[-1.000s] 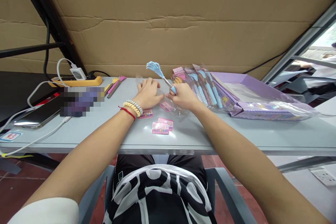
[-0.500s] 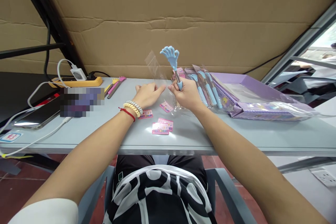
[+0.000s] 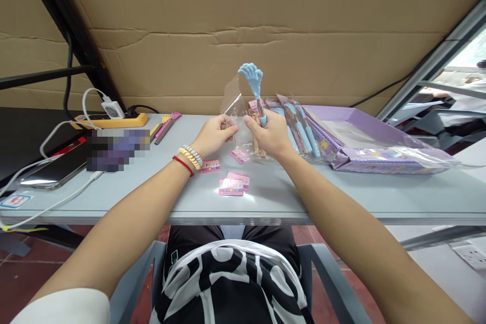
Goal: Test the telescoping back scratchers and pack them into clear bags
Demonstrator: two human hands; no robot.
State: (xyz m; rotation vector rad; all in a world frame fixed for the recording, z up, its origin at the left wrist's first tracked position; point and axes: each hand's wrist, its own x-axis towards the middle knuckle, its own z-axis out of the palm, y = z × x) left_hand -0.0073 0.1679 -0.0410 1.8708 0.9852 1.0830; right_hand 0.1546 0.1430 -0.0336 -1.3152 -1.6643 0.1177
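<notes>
My right hand (image 3: 270,134) is closed around the handle of a light blue back scratcher (image 3: 252,79), its hand-shaped head pointing up. To its left, my left hand (image 3: 215,134) pinches a clear plastic bag (image 3: 234,98) that stands upright between both hands. Several pink printed cards (image 3: 231,187) lie on the table in front of the hands. Right beside my right hand rest several blue back scratchers in clear bags (image 3: 304,129). Some tan items and a pink card behind the bag are partly hidden.
A purple box (image 3: 383,158) with clear film stands at the right. Yellow and pink back scratchers (image 3: 167,125) lie at the left, near an orange power strip (image 3: 132,119), a phone (image 3: 56,164) and white cables. A cardboard panel (image 3: 243,25) closes off the back.
The back scratcher has shifted slightly right and stands more upright. My left fingers have come together on the bag, which has moved right and spread out.
</notes>
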